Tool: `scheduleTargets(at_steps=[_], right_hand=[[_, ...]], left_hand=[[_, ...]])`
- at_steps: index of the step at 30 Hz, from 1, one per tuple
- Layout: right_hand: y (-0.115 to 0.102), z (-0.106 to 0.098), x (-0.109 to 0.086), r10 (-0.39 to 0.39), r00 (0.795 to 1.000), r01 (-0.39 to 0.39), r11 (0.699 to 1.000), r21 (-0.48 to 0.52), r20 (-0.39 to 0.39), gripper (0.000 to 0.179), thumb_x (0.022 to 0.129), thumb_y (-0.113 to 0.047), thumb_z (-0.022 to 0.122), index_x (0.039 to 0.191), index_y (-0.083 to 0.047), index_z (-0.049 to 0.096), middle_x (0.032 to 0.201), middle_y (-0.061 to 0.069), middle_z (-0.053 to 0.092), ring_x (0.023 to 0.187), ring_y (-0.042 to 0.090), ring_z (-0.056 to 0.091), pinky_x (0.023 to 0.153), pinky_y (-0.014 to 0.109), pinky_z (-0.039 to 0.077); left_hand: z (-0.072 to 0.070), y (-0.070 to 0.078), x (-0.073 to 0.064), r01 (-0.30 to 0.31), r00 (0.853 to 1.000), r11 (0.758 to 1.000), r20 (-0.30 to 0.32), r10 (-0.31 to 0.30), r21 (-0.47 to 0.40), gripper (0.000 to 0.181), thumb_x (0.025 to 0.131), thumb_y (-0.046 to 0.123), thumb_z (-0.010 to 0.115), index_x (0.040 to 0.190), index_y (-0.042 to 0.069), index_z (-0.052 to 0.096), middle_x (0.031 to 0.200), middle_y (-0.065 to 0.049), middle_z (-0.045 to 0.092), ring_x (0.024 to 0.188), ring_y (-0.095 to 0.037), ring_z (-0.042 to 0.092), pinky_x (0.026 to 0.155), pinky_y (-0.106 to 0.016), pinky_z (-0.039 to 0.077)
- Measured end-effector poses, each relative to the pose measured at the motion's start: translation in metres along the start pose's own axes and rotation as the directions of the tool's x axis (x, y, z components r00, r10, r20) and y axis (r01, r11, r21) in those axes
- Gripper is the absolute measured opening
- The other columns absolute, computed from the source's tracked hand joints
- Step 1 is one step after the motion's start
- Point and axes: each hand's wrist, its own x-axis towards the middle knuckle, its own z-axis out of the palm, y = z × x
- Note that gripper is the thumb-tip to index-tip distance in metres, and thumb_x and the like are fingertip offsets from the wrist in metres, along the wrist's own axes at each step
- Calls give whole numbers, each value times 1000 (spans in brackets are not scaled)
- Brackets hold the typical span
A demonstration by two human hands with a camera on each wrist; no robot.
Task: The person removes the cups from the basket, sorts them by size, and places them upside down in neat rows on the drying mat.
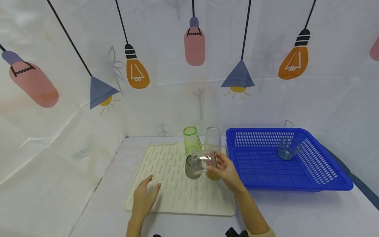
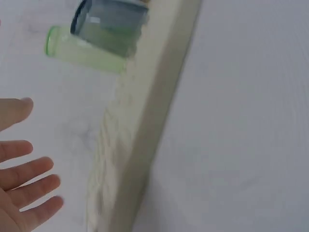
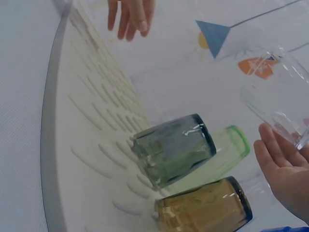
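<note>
My right hand (image 1: 227, 172) grips a clear glass (image 1: 203, 160) near one end, holding it on its side above the cream drying mat (image 1: 165, 194). Below and behind it, a dark grey glass (image 1: 191, 172) and an amber glass (image 3: 205, 209) stand on the mat, the amber one partly hidden in the head view. Farther back are a tall green glass (image 1: 191, 140) and a tall clear glass (image 1: 213, 136). My left hand (image 1: 144, 197) hovers by the mat's front left part with fingers spread and nothing in them; the left wrist view shows its fingers (image 2: 34, 176) apart.
To the right of the mat sits a blue plastic basket (image 1: 290, 188) with a clear glass (image 1: 286, 151) inside. A white cloth (image 1: 100, 204) covers the table. Behind hangs a white sheet (image 1: 165, 105) printed with lamps and bulbs.
</note>
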Motion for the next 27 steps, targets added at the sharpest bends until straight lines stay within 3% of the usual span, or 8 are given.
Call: scheduleTargets(at_steps=[4, 7, 9, 12, 16, 20, 27], right_hand=[[2, 2, 3, 3, 1000, -3, 1000, 2, 5, 67, 83, -1, 67, 137, 11, 31, 130, 36, 42, 109, 13, 59, 91, 26, 50], [3, 4, 4, 4, 1000, -4, 1000, -16, 4, 67, 82, -2, 68, 137, 10, 32, 128, 32, 46, 109, 14, 59, 92, 26, 50], [3, 5, 5, 5, 1000, -5, 1000, -29, 2, 68, 81, -5, 70, 137, 8, 33, 129, 32, 47, 110, 15, 59, 92, 26, 49], [3, 8, 7, 1, 1000, -1, 999, -44, 2, 70, 80, -8, 73, 137, 5, 35, 130, 34, 45, 113, 20, 57, 93, 26, 48], [2, 12, 13, -10, 1000, 10, 999, -53, -1, 71, 78, -3, 74, 137, 5, 35, 130, 34, 46, 118, 38, 51, 93, 26, 48], [1, 17, 20, 5, 1000, -6, 995, -96, -11, 72, 76, -1, 74, 138, 5, 36, 128, 28, 51, 119, 42, 49, 92, 26, 49], [3, 25, 31, -4, 1000, 4, 966, -257, 1, 72, 78, -11, 76, 139, -1, 39, 133, 21, 51, 124, 35, 48, 103, 44, 40]], left_hand=[[-20, -16, -6, 99, 992, 981, 63, -110, 165, 52, 79, 11, 73, 117, -17, 52, 114, -39, 54, 112, -56, 47, 91, -65, 40], [-33, -27, -9, 175, 970, 955, 125, -210, 241, 60, 81, 15, 72, 123, -20, 45, 122, -43, 45, 120, -60, 35, 96, -70, 30], [-40, -34, -10, 209, 951, 939, 166, -260, 275, 65, 82, 16, 71, 125, -22, 40, 126, -45, 40, 122, -61, 31, 97, -71, 26], [-47, -44, -11, 264, 909, 913, 237, -344, 311, 70, 84, 19, 67, 128, -24, 34, 130, -47, 33, 124, -61, 27, 98, -71, 24], [-50, -53, -11, 284, 860, 889, 315, -401, 359, 73, 86, 23, 63, 128, -27, 29, 131, -48, 28, 125, -61, 26, 97, -72, 24], [-51, -59, -13, 264, 856, 894, 339, -390, 362, 73, 87, 26, 62, 128, -26, 31, 131, -47, 31, 123, -62, 27, 96, -74, 23], [-53, -68, -18, 242, 877, 930, 347, -331, 276, 64, 88, 21, 61, 130, -21, 36, 133, -42, 34, 125, -63, 23, 95, -78, 17]])
